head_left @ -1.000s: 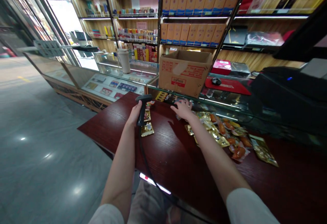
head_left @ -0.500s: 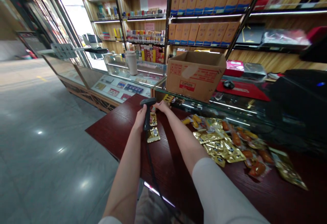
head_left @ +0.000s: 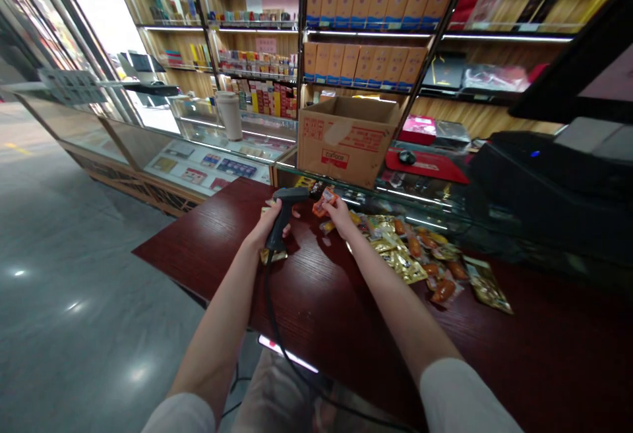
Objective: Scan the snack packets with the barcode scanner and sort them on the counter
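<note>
My left hand (head_left: 266,223) is wrapped round the handle of a black barcode scanner (head_left: 283,219), its head pointing right. In my right hand (head_left: 341,217) is a small orange snack packet (head_left: 324,202), pinched and raised in front of the scanner's head. Below the scanner a gold packet (head_left: 273,256) lies on the dark red wooden table (head_left: 316,288), partly covered by my hand. To the right of my right wrist spreads a pile of gold packets (head_left: 403,263) and clear-wrapped brown snacks (head_left: 444,290).
A cardboard box (head_left: 341,146) with its top open stands on the glass counter (head_left: 420,212). Right of it are a mouse (head_left: 407,157) and a red mat (head_left: 435,166). A white cup (head_left: 229,116) stands further left. The scanner's cable (head_left: 270,301) hangs over the table's near edge.
My right hand reached left to the small packets by the scanner, then came back right holding the orange packet. The scanner has turned and swung over the packets on the left.
</note>
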{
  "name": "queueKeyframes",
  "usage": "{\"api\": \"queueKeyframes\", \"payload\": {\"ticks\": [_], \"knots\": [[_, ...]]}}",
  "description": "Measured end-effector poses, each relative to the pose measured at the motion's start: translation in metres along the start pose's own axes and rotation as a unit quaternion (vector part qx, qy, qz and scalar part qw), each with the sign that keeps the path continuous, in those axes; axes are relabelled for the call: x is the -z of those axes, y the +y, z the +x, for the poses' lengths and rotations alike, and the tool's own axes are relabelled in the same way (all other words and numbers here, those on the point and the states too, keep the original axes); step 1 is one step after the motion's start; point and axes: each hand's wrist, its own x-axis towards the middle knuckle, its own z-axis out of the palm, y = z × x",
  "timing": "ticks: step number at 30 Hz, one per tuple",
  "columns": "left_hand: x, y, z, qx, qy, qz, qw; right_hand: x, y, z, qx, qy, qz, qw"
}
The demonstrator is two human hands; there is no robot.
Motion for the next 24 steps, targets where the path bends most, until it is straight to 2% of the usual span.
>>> {"api": "queueKeyframes", "payload": {"ticks": [2,7,11,16,19,22,24], "knots": [[-0.006,-0.003,0.0,-0.011,-0.029,0.013,0.999,0.009,-0.003,-0.015,0.004,0.002,0.003,1.0],[-0.018,-0.006,-0.001,0.002,-0.057,0.022,0.998,0.02,-0.003,-0.04,-0.002,0.038,0.003,0.999],[-0.025,-0.007,-0.003,-0.006,-0.084,0.029,0.996,0.022,-0.002,-0.048,0.008,0.055,-0.019,0.998],[-0.03,-0.01,-0.005,-0.024,-0.119,0.035,0.992,0.021,-0.005,-0.054,0.011,0.035,-0.081,0.996],[-0.03,-0.011,-0.004,-0.028,-0.113,0.032,0.993,0.021,-0.009,-0.055,0.036,0.028,-0.136,0.99],[-0.026,-0.01,-0.003,-0.024,-0.076,0.023,0.997,0.023,-0.018,-0.058,0.093,0.053,-0.258,0.96],[-0.022,-0.006,-0.003,-0.025,-0.038,0.025,0.999,0.026,-0.026,-0.062,0.131,0.067,-0.387,0.91]]}}
